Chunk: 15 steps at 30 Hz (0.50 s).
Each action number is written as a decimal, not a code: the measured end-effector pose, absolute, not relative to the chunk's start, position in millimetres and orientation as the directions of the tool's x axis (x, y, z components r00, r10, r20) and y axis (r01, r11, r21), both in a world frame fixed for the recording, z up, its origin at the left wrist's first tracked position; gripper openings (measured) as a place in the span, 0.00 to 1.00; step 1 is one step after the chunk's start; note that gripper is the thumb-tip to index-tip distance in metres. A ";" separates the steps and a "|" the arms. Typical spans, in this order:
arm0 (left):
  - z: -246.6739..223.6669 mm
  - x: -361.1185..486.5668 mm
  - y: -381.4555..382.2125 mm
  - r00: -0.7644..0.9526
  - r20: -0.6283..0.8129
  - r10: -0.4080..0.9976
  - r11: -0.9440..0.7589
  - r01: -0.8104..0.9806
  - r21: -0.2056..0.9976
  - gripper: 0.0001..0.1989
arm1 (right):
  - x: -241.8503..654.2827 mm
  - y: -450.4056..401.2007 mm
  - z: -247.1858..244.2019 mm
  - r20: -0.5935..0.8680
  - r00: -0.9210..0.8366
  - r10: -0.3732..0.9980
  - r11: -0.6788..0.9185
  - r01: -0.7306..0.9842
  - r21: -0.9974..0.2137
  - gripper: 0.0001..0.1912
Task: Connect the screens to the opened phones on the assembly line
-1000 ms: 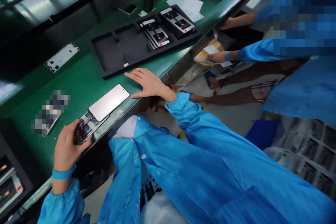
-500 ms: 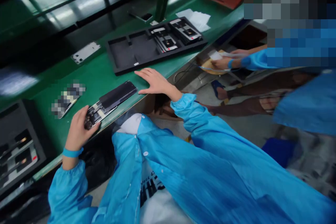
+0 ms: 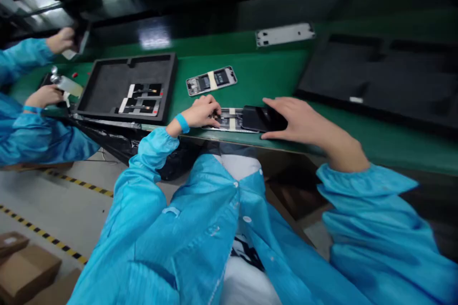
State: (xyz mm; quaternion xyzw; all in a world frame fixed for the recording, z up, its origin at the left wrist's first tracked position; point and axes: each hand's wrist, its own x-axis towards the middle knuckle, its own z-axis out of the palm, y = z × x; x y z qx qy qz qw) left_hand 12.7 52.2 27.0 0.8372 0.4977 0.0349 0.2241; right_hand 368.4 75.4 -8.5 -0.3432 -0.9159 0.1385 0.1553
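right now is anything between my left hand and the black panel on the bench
Yes, the opened phone body lies between them. The left hand is at its near end, and the black panel lies at its far end, with the right hand touching the panel from the other side.

The left hand point(image 3: 202, 112) covers one end of an opened phone point(image 3: 229, 121), and the small parts inside are too small to tell. The right hand point(image 3: 304, 119) hides part of a black phone panel point(image 3: 263, 118). A co-worker's sleeve point(image 3: 21, 59) runs off the left edge, the item in that raised hand point(image 3: 80, 38) is blurred, and a black foam tray point(image 3: 379, 71) is cut off at the right — its far end unseen.
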 end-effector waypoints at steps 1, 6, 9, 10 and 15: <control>30.3 14.9 56.7 0.497 -0.208 0.843 -0.391 0.830 0.398 0.18 | 364.8 75.7 -8.8 0.171 -0.729 0.663 0.732 0.582 -0.355 0.58; 40.7 14.6 77.9 0.615 -0.246 0.749 -0.447 0.743 0.498 0.07 | 368.1 76.0 -19.3 0.240 -0.737 0.632 0.771 0.563 -0.298 0.53; 40.5 12.3 84.4 0.665 -0.228 0.712 -0.420 0.662 0.621 0.06 | 371.9 81.4 -28.1 0.282 -0.731 0.621 0.782 0.558 -0.278 0.55; 40.1 12.6 84.8 0.675 -0.228 0.702 -0.396 0.635 0.663 0.07 | 372.3 82.7 -30.4 0.287 -0.727 0.624 0.780 0.561 -0.276 0.55; 39.8 19.6 76.9 0.717 -0.188 0.671 -0.298 0.493 0.818 0.10 | 374.5 81.7 -39.1 0.295 -0.669 0.683 0.730 0.610 -0.307 0.55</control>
